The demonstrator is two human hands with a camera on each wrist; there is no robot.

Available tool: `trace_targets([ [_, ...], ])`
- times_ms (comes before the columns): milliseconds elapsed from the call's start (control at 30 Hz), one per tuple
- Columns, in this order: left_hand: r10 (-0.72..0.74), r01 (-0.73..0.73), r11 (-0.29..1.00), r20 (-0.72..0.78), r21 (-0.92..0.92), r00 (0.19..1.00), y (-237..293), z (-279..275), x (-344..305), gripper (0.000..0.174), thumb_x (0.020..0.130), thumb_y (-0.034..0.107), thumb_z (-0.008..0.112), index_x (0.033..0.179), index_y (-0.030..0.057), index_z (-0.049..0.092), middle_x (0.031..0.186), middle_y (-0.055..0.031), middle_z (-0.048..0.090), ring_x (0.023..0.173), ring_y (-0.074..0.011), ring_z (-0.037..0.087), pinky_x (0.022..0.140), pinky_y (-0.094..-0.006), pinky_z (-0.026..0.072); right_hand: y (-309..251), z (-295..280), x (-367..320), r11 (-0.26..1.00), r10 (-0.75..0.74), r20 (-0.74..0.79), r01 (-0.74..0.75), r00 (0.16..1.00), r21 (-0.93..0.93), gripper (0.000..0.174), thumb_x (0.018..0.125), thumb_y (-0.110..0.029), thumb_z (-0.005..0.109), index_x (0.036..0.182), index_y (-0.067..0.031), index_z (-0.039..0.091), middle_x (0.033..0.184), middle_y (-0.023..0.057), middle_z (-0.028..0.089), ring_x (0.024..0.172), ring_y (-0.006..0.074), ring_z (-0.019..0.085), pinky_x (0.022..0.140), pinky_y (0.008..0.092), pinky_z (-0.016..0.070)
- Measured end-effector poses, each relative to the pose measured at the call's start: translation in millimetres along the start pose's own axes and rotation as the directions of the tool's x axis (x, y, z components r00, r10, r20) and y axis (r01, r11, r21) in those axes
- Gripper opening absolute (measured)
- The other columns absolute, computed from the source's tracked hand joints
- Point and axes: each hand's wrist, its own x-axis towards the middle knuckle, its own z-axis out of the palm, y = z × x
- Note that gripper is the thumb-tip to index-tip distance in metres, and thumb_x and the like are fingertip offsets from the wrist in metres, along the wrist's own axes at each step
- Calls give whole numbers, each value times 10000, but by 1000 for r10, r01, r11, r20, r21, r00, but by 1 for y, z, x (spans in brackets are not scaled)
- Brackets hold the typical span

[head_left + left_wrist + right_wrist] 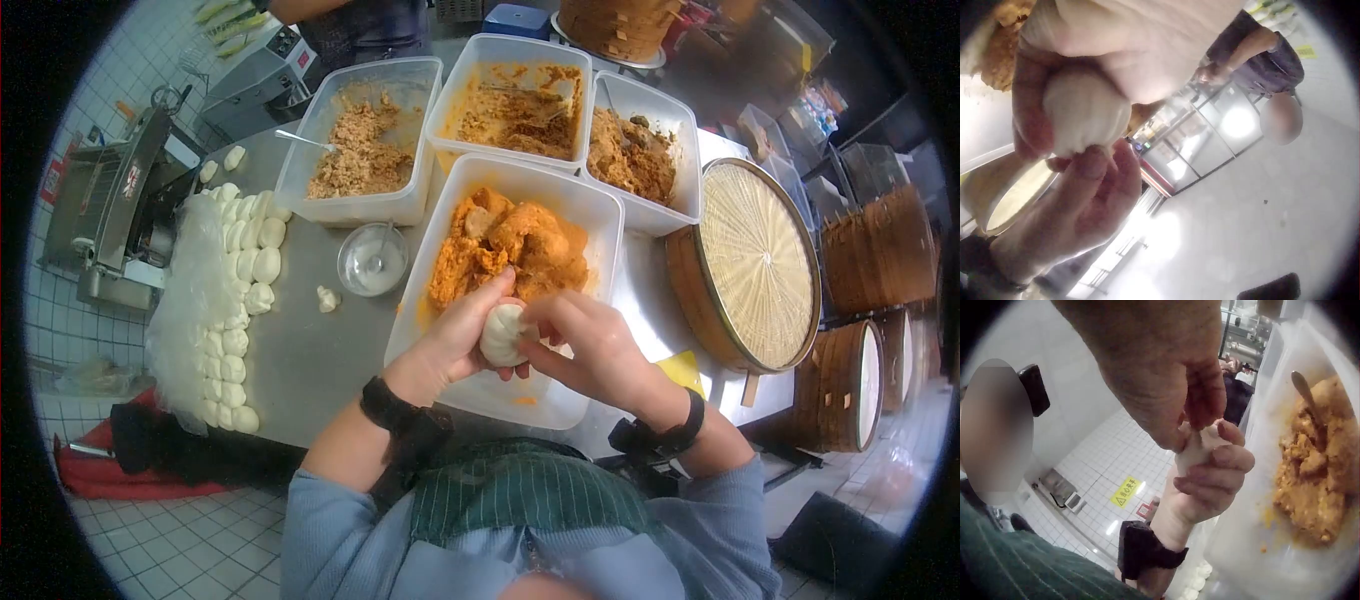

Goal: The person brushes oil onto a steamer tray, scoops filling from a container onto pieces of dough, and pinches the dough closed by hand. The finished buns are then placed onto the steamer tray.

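A round white dough bun [503, 338] with pleats around its top sits in my left hand [453, 332], whose curled fingers and thumb cup it. My right hand [595, 350] pinches the gathered dough at the bun's top between thumb and fingers, as the left wrist view shows with the pleated bun [1088, 115]. Both hands are over the near end of a translucent plastic tub [607, 240]. Orange-coloured filling [525, 240] fills the far part of that tub. From the right wrist view, a spoon [1307, 397] stands in the filling.
Three more tubs of filling, one with pale mince [365, 150], stand behind. Dough pieces [240, 265], partly under plastic sheeting, lie on the left of the metal table. A small bowl [372, 260] is nearby. A round bamboo steamer [755, 265] stands at right. Another person [1266, 62] stands across.
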Motion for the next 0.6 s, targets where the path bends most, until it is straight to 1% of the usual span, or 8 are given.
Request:
trace_targets([
  [133,-17,17,1000,2,19,1000,-2,-3,2,604,940,583,292,917,49,573,745,-137,632,557,-273,634,382,-313,465,9,4,-3,990,-89,38,93,995,-110,222,767,-121,697,919,-62,547,769,99,566,682,280,603,581,365,498],
  [233,-30,30,1000,10,-10,1000,-4,-3,4,603,940,580,289,920,52,580,742,-151,630,555,-273,632,378,-303,462,8,3,-6,979,-120,15,121,993,-163,229,788,-118,679,976,-62,562,772,103,567,690,288,609,594,359,503],
  [300,-38,39,999,12,-27,999,-4,-4,4,605,940,579,287,927,52,584,740,-157,628,553,-274,631,376,-298,461,4,-2,-5,1000,8,-16,-8,1000,25,271,802,-115,668,1051,-72,570,788,103,576,712,290,617,616,353,507],
  [333,-49,49,999,13,-18,999,-3,-3,3,605,941,576,286,932,52,587,744,-164,628,553,-276,631,374,-296,462,3,-7,-3,1000,8,-14,-8,1000,25,271,802,-115,668,1051,-72,570,788,103,576,712,290,617,616,353,507],
  [400,-63,63,998,16,-8,998,-1,-1,2,604,942,574,285,937,52,589,747,-171,627,552,-278,630,373,-293,464,4,-20,2,986,38,97,-53,995,157,308,802,-104,670,1094,-82,574,808,103,585,723,291,622,643,346,513],
  [433,-107,108,994,49,-12,993,-1,0,2,608,943,570,284,941,45,590,741,-174,626,551,-281,629,376,-294,468,3,-22,4,986,41,94,-55,995,156,308,802,-104,670,1094,-82,574,808,103,585,723,291,622,643,346,513],
  [467,-152,154,988,81,-13,985,-1,1,1,611,945,566,284,946,37,591,735,-177,625,550,-285,629,379,-294,472,1,-23,4,984,3,126,-25,992,175,277,797,-97,676,1058,-75,588,809,106,588,721,289,622,646,347,511],
  [600,-201,204,979,125,-7,972,-3,7,2,622,942,571,288,937,27,589,738,-180,626,554,-282,626,386,-287,475,6,-24,7,976,-123,214,79,969,202,186,783,-81,688,956,-59,623,808,112,592,717,279,621,648,342,515],
])
